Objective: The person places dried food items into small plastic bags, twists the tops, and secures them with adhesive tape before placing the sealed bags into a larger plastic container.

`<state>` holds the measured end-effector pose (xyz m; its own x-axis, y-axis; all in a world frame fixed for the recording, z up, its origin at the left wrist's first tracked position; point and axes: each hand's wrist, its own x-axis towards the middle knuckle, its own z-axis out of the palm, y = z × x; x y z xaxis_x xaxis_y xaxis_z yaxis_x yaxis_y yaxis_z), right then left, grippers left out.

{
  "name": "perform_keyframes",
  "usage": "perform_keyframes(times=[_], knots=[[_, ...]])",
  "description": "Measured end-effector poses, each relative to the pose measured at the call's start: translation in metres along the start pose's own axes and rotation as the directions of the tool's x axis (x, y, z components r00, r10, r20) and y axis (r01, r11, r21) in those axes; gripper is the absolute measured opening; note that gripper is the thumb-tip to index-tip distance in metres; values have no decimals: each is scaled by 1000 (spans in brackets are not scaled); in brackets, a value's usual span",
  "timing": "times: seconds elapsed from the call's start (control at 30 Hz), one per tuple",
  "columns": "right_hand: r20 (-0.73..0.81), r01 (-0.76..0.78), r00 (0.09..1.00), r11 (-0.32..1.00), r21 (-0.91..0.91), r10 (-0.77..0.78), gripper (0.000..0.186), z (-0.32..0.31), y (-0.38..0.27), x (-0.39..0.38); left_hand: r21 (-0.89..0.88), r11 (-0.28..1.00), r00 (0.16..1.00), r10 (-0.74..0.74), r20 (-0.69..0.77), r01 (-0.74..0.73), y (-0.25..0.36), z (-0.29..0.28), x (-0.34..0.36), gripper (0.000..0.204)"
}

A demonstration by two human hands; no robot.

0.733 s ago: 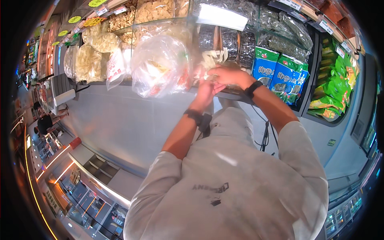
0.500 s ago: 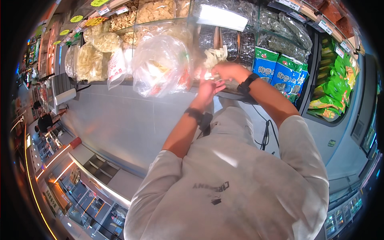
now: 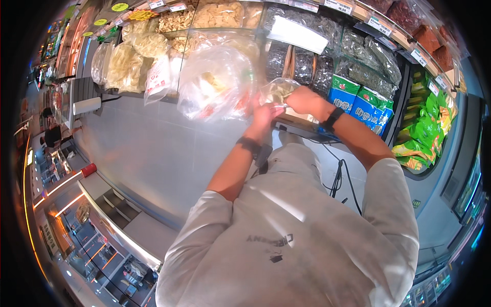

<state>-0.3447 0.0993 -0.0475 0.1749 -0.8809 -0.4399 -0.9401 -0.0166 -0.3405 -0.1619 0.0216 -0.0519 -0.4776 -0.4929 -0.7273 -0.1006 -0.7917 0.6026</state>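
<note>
A small clear plastic bag (image 3: 279, 89) with pale pieces inside sits between my hands at the front edge of the shelf. My right hand (image 3: 306, 100) is closed on the bag's near right edge. Close beside it, my left hand (image 3: 264, 113) has its fingers pinched on the same bag's mouth. Just left of my hands stands a large bulging clear plastic bag (image 3: 215, 82) with pale and reddish contents. I cannot make out the exact kind of pale pieces.
Behind my hands lie dark wrapped packs (image 3: 294, 66) and a white card (image 3: 297, 35). Blue-green packets (image 3: 365, 105) stand to the right, green-yellow packets (image 3: 429, 123) beyond. Bagged pale dried goods (image 3: 125, 66) fill the left. A black cable (image 3: 337, 176) hangs below the shelf.
The loose pale strips seen by my right hand now show inside the small clear bag. My right hand has turned into a closed grip, and the view has shifted slightly.
</note>
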Motion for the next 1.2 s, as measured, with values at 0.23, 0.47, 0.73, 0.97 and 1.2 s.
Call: perform_keyframes(times=[0.23,0.47,0.73,0.97,1.2], knots=[[70,-41,996,970,-238,59,24,-8,-57,-37,702,712,988,122,-96,-19,-15,-38,12,30],[100,-134,978,922,-363,181,23,34,-74,-49,879,457,958,-167,232,-133,-14,-71,-22,23],[-237,291,952,337,895,-191,27,-40,-74,-35,877,326,924,-29,382,-353,-36,-83,-51,32],[-151,-326,918,914,243,367,32,157,9,119,888,450,945,-237,224,-97,-37,-61,-53,30],[-370,-491,790,866,94,489,18,216,38,169,902,432,975,-195,112,-17,-38,-59,-55,22]])
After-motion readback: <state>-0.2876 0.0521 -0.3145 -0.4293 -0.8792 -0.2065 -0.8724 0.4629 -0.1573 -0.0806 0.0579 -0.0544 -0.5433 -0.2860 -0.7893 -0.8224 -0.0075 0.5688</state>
